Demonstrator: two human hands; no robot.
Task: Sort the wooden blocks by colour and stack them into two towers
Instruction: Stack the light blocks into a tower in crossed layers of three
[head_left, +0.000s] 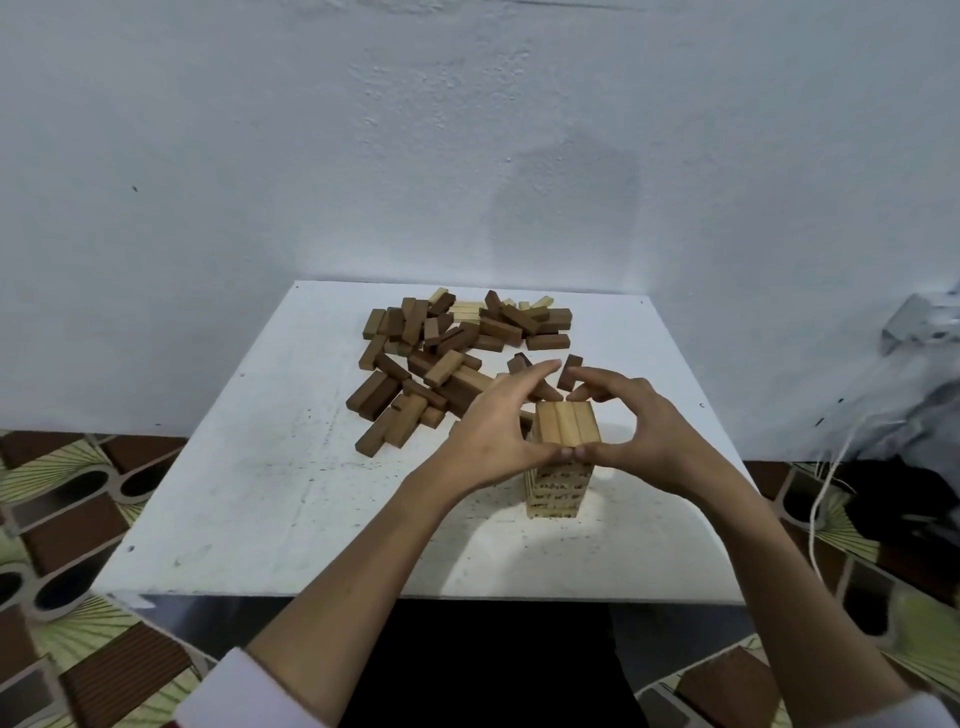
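I am cupping my left hand (488, 436) and right hand (641, 431) round the top layer of the light tower (563, 457), its blocks running near-to-far, fingers curled against it, while the loose dark blocks (415, 369) are lying far-left on the worktop (260, 493), nearer my left.

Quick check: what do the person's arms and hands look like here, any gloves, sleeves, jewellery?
Both hands are bare: left hand, right hand. No gloves, rings or watch visible. Forearms are uncovered, with white sleeves pushed back near the elbows at the bottom edge of the view.
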